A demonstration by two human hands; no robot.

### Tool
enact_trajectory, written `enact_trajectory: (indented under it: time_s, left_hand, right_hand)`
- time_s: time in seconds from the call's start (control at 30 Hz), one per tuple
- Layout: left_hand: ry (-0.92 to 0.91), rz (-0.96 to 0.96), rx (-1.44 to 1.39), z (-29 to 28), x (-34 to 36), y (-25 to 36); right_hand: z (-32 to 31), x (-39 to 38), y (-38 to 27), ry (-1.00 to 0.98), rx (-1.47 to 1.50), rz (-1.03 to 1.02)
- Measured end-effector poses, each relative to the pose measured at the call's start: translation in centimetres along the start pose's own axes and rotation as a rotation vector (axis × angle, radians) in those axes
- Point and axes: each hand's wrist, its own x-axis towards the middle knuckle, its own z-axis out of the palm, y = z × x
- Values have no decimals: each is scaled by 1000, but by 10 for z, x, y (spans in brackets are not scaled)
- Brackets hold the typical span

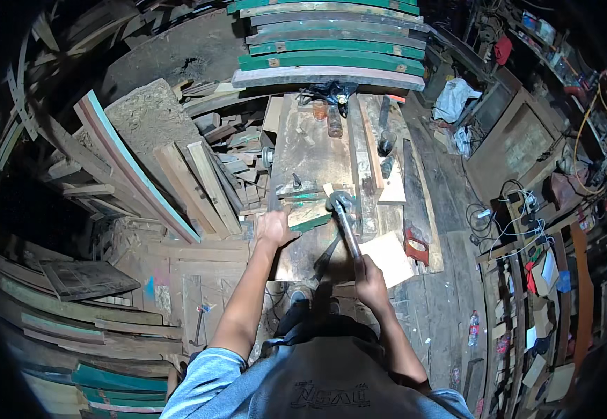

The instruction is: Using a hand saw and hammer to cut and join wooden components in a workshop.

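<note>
My left hand [275, 227] grips a short pale wood piece with green edges [310, 215] lying across the worn workbench [296, 258]. My right hand [371, 279] is closed around the handle of a metal hammer [351, 234]; its head is over or on the right end of that piece, beside a small light wood block. I cannot tell whether the head touches it. A handsaw with a red handle [417, 248] and a pale board [387, 258] lie to the right. Small dark tools and jars [334, 122] stand at the bench's far part.
Stacked green and pale planks [331, 63] are beyond the bench. Leaning boards and offcuts [199, 188] crowd the left. On the right are a plank floor [436, 307], a plastic bottle [473, 328], white sacks [450, 99], tangled cables [520, 216] and cluttered shelves.
</note>
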Motion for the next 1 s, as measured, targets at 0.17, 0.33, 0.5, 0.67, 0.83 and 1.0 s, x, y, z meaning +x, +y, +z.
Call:
enact_trajectory:
  time_s: [0.17, 0.33, 0.5, 0.67, 0.83, 1.0]
  left_hand:
    - [92, 43, -37, 4, 0, -3]
    - [85, 42, -50, 7, 1, -5]
    - [93, 48, -33, 10, 6, -9]
    - [136, 54, -86, 5, 3, -7]
    - [170, 105, -109, 2, 0, -2]
    - [134, 44, -76, -3, -3, 1]
  right_hand:
    - [4, 12, -3, -12, -90, -29]
    - [8, 11, -4, 31, -23, -75]
    - [7, -16, 4, -28, -38, 123]
    - [3, -43, 35, 80, -21, 130]
    - [-1, -59, 39, 226, 49, 106]
    - [-5, -47, 47, 383, 109, 108]
